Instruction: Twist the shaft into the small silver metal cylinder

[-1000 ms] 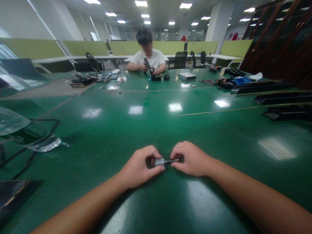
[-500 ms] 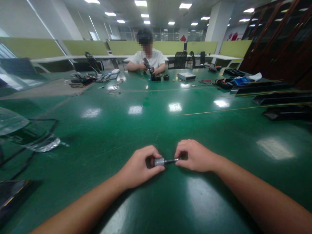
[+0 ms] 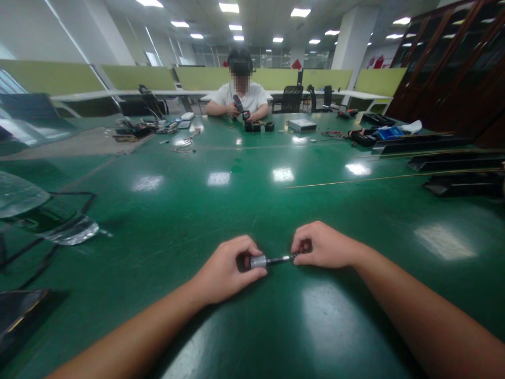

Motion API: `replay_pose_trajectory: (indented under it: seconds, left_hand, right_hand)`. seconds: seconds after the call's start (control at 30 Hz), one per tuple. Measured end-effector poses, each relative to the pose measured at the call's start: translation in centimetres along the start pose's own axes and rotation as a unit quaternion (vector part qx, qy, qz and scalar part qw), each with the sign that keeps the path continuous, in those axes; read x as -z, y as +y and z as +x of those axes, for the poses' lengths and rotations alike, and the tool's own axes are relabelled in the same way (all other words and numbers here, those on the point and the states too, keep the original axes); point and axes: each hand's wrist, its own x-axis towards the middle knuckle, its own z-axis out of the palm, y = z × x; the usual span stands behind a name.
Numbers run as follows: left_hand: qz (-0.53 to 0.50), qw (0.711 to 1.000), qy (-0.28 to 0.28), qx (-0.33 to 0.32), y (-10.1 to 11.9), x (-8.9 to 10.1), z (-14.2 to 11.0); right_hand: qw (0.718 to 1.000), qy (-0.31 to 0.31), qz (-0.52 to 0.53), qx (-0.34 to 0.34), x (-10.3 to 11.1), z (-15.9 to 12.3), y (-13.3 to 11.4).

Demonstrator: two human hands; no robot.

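Observation:
My left hand [image 3: 229,271] is closed around a short silver cylinder [image 3: 258,261], thumb and forefinger curled about its body. From that cylinder a thin dark shaft [image 3: 275,260] with a shiny section sticks out to the right, much like a screwdriver. My right hand [image 3: 319,246] pinches at the far end of the shaft with thumb and fingertips; its very tip is partly hidden there. Both hands are low over the green tabletop [image 3: 252,210], and the shaft lies nearly level.
A clear plastic bottle [image 3: 47,210] lies at left near a black cable [image 3: 81,197]. Black metal channels [image 3: 461,184] and a thin rod [image 3: 355,180] lie at right. Across the table a person [image 3: 239,97] holds a power tool [image 3: 239,103]. A dark flat object [image 3: 19,313] sits front left.
My right hand has shifted a little right and up, away from the left hand, and more of the shaft's end shows. My left hand stays with the cylinder.

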Motion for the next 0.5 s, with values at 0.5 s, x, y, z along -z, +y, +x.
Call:
replay_pose_trajectory:
  seconds: [0.5]
  left_hand:
    - [-0.003, 1.0, 0.005, -0.019, 0.1, 0.0, 0.1]
  right_hand:
    - [0.987, 0.129, -0.034, 0.09, -4.6, 2.1, -1.9]
